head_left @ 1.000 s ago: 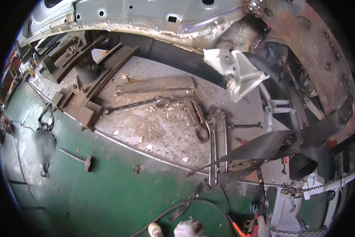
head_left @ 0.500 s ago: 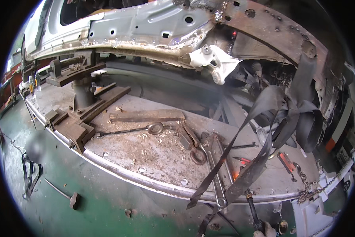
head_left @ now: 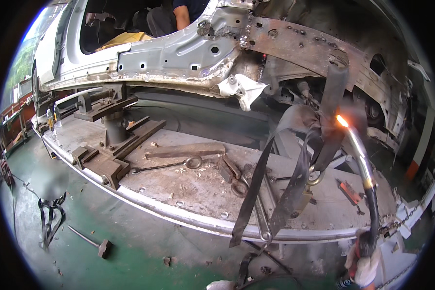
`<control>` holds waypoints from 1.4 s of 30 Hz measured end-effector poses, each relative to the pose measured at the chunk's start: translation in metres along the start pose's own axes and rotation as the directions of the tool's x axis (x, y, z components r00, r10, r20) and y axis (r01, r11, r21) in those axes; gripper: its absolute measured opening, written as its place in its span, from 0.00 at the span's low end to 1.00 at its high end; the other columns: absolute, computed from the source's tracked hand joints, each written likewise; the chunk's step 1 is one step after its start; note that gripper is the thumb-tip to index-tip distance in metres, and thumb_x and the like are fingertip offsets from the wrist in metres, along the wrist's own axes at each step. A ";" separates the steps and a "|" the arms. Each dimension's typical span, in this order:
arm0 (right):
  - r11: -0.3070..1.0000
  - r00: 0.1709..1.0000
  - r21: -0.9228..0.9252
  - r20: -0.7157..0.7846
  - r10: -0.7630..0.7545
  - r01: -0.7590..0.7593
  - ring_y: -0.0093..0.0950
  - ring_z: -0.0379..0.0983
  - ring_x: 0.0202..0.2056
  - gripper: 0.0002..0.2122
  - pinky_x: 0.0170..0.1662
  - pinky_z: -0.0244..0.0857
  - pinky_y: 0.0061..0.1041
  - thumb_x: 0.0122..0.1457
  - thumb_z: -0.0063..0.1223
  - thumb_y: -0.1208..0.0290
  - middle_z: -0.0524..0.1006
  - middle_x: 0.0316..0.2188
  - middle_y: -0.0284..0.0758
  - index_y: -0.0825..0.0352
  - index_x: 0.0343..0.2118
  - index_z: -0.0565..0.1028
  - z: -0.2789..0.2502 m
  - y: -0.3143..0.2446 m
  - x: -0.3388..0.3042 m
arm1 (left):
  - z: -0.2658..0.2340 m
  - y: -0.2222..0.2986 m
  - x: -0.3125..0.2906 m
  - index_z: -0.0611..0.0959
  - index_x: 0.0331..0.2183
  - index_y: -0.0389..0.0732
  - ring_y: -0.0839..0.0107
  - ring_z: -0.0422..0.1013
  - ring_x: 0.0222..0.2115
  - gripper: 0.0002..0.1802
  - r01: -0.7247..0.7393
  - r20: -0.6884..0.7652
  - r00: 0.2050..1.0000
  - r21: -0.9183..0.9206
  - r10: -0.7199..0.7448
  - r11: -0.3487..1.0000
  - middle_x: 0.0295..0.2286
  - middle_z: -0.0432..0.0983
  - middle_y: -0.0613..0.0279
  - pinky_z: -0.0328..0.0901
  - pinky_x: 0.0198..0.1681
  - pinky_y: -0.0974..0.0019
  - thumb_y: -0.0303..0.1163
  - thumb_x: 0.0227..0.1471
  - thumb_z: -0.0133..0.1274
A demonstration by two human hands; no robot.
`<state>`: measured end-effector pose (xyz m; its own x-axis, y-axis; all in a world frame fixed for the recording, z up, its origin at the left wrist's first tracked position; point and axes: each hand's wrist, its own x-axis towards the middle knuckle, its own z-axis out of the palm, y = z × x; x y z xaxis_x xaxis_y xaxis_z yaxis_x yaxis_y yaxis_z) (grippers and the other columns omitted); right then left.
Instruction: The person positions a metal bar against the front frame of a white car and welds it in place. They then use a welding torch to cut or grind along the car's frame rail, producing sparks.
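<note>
Silver-tubed, black-handled torch (head_left: 359,151) stands right of centre, its orange flame at the knotted dark-grey webbing strap (head_left: 335,92); contact unclear. Right hand (head_left: 366,270), in a pale glove, is clenched round the handle, lower right. Left hand (head_left: 221,285) looks to be the pale patch at bottom edge; can't tell its grip. Strap runs up to the rusty-brown steel plate (head_left: 295,41), upper right. Grey metal surface (head_left: 331,224) carries a long steel wrench (head_left: 260,217). Brown-headed hammer (head_left: 104,249) on green floor (head_left: 135,270), lower left.
</note>
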<state>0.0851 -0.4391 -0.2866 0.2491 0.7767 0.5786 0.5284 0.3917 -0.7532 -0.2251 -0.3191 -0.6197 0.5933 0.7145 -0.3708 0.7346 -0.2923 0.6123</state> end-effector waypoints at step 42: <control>0.984 0.984 -0.104 0.094 0.154 -0.144 0.23 0.68 0.14 0.31 0.18 0.62 0.23 0.68 0.52 0.35 0.75 0.21 0.33 0.67 0.44 0.75 0.145 -0.083 0.256 | -0.003 0.020 -0.002 0.90 0.43 0.49 0.46 0.82 0.45 0.26 -0.082 -0.116 0.991 -0.146 0.065 0.986 0.41 0.87 0.47 0.75 0.51 0.47 0.58 0.55 0.57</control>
<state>-0.0122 -0.2009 -0.1214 0.2497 0.8707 0.4236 0.5687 0.2222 -0.7920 -0.2119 -0.3245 -0.6047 0.5977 0.7629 -0.2465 0.6274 -0.2536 0.7362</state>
